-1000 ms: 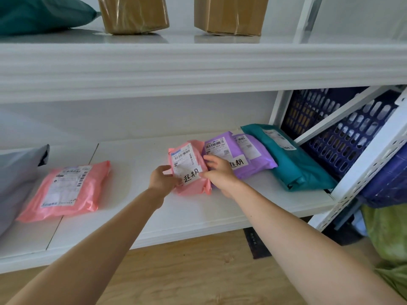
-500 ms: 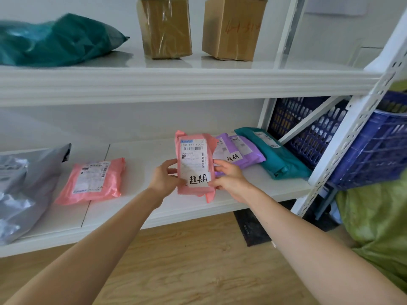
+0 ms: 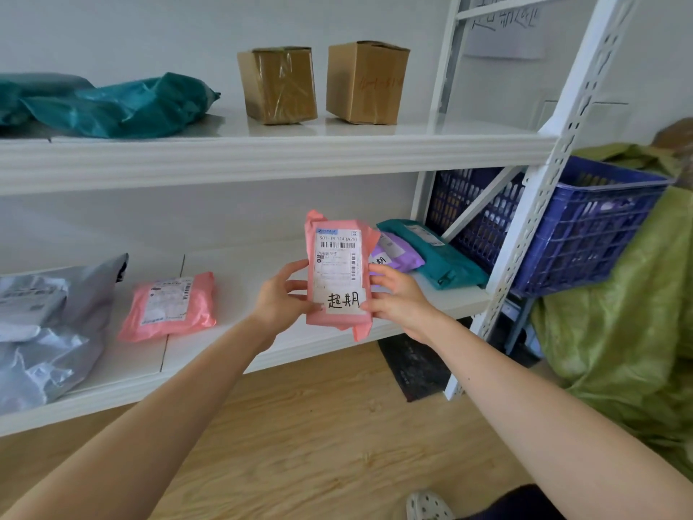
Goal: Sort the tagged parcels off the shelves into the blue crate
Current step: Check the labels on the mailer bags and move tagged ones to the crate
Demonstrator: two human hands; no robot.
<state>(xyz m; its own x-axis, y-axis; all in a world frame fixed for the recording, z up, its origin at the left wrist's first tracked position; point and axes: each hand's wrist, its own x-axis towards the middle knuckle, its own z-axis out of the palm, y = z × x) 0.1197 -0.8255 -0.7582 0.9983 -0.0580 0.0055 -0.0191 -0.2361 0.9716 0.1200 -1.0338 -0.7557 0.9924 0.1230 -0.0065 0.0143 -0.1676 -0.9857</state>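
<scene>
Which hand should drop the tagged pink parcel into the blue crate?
Probably the right hand: it grips the tagged pink parcel on the side nearer the blue crate, which sits off to the right.

pink parcel (image 3: 339,279), blue lattice crate (image 3: 585,234), teal parcel (image 3: 442,257), purple parcel (image 3: 397,253)

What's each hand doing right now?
Left hand: holding the pink tagged parcel by its left edge.
Right hand: holding the same parcel's right edge.
</scene>
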